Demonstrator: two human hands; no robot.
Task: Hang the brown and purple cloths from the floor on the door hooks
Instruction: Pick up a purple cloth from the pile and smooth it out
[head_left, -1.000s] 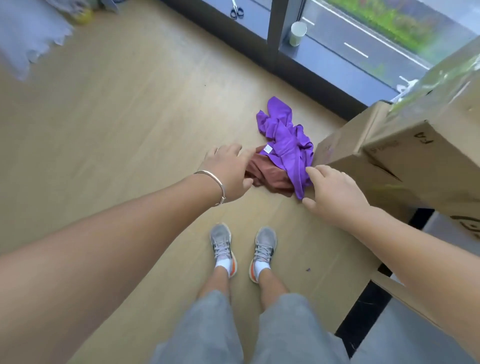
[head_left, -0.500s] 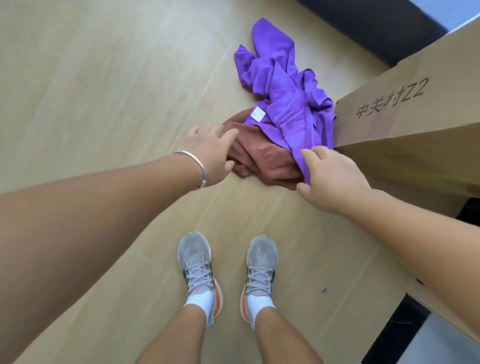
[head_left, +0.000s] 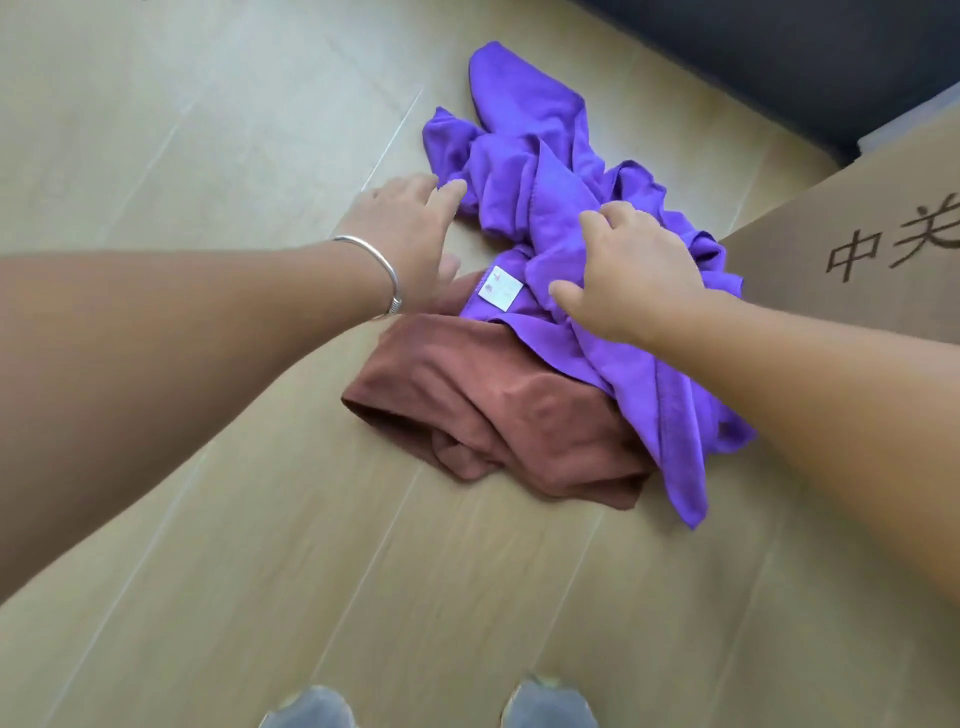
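A crumpled purple cloth (head_left: 540, 171) lies on the wooden floor, partly over a brown cloth (head_left: 498, 410) that sits nearer to me. A white label shows on the purple cloth's edge. My right hand (head_left: 639, 265) lies on the middle of the purple cloth with its fingers curled into the folds. My left hand (head_left: 410, 228), with a silver bangle on the wrist, hovers at the purple cloth's left edge, fingers spread and reaching toward it. Neither cloth is lifted. No door hooks are in view.
A large cardboard box (head_left: 857, 270) with printed characters stands right against the cloths on the right. A dark wall base (head_left: 779, 57) runs along the top right. The toes of my grey shoes (head_left: 311, 709) show at the bottom edge.
I have bent closer to the floor. My right hand moved from the purple cloth's near tip onto its middle. My left hand left the brown cloth and went up to the purple cloth's left edge.
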